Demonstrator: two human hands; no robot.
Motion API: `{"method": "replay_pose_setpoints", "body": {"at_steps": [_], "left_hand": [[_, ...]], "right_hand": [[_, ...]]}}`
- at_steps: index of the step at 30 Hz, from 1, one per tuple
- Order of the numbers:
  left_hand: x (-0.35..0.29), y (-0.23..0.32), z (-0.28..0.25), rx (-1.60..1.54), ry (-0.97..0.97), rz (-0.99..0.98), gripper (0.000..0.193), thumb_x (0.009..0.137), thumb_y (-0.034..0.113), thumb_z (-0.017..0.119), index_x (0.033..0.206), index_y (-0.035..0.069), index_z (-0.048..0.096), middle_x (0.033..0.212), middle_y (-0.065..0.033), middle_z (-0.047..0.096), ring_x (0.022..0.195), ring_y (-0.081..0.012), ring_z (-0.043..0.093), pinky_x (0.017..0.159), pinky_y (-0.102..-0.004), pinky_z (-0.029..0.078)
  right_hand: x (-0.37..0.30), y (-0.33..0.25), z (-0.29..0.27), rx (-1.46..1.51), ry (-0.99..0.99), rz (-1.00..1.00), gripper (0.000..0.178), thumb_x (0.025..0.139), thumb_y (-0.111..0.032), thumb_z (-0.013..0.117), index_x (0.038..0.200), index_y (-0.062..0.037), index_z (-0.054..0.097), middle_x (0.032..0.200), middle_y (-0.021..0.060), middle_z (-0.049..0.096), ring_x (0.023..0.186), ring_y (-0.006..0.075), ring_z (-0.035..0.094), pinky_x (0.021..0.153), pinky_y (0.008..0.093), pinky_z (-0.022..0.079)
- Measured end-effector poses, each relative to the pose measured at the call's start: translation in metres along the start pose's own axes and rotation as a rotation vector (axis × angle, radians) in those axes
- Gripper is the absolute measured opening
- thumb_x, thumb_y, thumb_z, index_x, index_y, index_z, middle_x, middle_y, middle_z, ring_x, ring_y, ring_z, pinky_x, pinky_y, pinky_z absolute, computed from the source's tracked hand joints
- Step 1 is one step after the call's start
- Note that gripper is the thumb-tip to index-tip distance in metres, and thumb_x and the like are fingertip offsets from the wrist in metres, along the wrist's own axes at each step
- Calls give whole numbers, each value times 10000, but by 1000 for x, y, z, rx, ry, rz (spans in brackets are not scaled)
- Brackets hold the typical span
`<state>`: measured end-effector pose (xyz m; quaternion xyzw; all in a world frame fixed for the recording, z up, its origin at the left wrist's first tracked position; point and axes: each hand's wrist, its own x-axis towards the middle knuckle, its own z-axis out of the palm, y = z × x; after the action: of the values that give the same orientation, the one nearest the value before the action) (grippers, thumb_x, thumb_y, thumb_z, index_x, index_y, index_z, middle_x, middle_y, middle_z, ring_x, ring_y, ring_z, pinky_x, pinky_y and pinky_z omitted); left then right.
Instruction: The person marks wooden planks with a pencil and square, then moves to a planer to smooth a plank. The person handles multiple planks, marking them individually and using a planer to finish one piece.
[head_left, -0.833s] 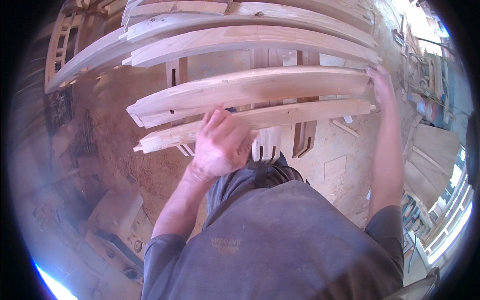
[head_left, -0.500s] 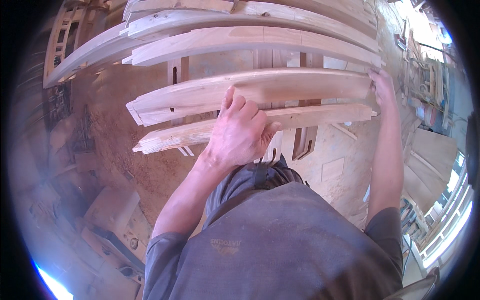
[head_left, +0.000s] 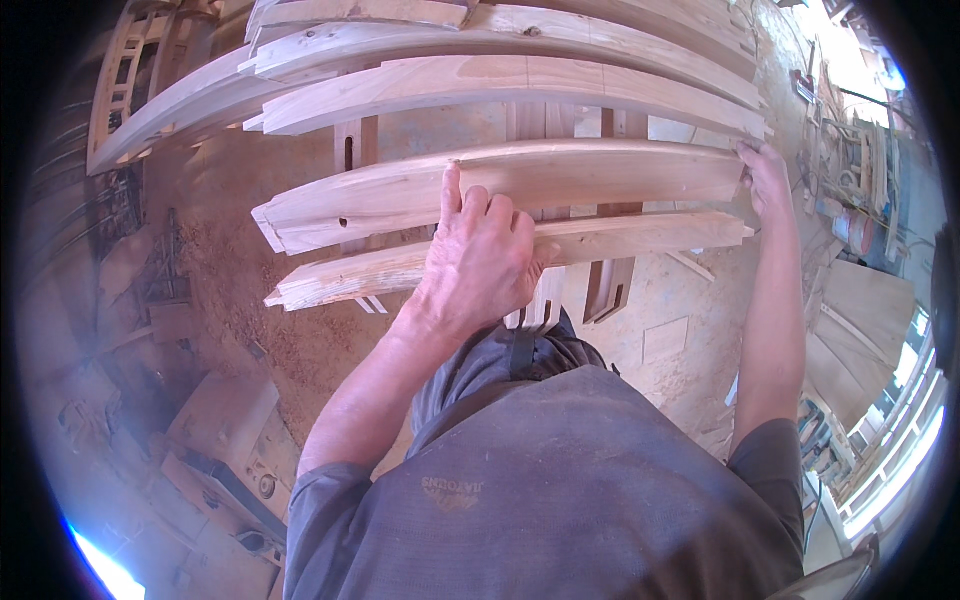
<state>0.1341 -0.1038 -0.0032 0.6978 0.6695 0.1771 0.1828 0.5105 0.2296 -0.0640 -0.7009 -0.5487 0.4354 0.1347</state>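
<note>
A long wooden board (head_left: 600, 175) with a gently bowed upper edge lies across in front of me. My left hand (head_left: 480, 245) rests against its near face, index finger stretched up to a small mark at the upper edge, the other fingers bent and holding nothing. At the board's right end, my right hand (head_left: 766, 180) grips the corner with bent fingers; the fingertips are partly hidden. A narrower wooden piece (head_left: 640, 234) with a rough, bark-like left half lies nearer me, passing beneath my left hand. The left thumb lies over or beside it.
Several similar long wooden pieces (head_left: 440, 85) lie beyond the board. Slotted wooden supports (head_left: 612, 285) run underneath. Sawdust and shavings (head_left: 240, 300) cover the floor at left. A wooden frame (head_left: 125, 75) stands far left, and plywood sheets (head_left: 860, 320) lie at right.
My left index finger has straightened and slid slightly up and left to the board's upper edge. The right hand stays at the board's right end.
</note>
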Motion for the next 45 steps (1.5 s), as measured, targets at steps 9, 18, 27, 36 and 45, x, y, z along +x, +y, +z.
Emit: {"method": "replay_pose_setpoints", "body": {"at_steps": [9, 18, 27, 36, 45], "left_hand": [[5, 0, -7, 123, -123, -29, 469, 952, 447, 728, 923, -21, 728, 866, -199, 657, 938, -389, 655, 1206, -662, 315], [-17, 15, -6, 16, -43, 20, 338, 907, 286, 755, 1100, 12, 717, 1068, -212, 667, 1117, -392, 625, 1197, -658, 335], [-50, 21, 0, -35, 96, 43, 558, 821, 130, 729, 1367, 58, 636, 1607, -275, 403, 1544, -485, 309, 1272, -641, 232], [-35, -10, 8, 53, 50, -49, 738, 764, 135, 818, 1453, 102, 555, 1288, -181, 561, 1251, -381, 534, 1211, -578, 327], [-48, -13, -14, 83, 75, -160, 798, 668, 153, 910, 1401, 76, 603, 1389, -157, 570, 1402, -383, 476, 1262, -583, 264]], "right_hand": [[1, 2, 0, 19, 5, -26, 213, 961, -208, 750, 1128, -75, 746, 894, -35, 669, 694, 65, 533, 566, 258, 371], [-5, 7, -4, 67, -14, -48, 180, 962, -176, 734, 1095, -55, 741, 849, -25, 633, 680, 87, 540, 581, 271, 396], [-7, 73, -51, 333, -127, -189, 110, 964, -19, 687, 1064, -64, 686, 993, 17, 670, 852, 82, 554, 765, 244, 423], [-49, 81, -47, 294, -139, -189, 157, 986, 13, 630, 1114, -76, 629, 1207, 107, 732, 908, 85, 586, 880, 254, 482], [-79, 87, -5, 497, 115, -236, 227, 991, -116, 675, 1206, -45, 675, 1148, 70, 712, 967, 150, 636, 845, 301, 518]]}}
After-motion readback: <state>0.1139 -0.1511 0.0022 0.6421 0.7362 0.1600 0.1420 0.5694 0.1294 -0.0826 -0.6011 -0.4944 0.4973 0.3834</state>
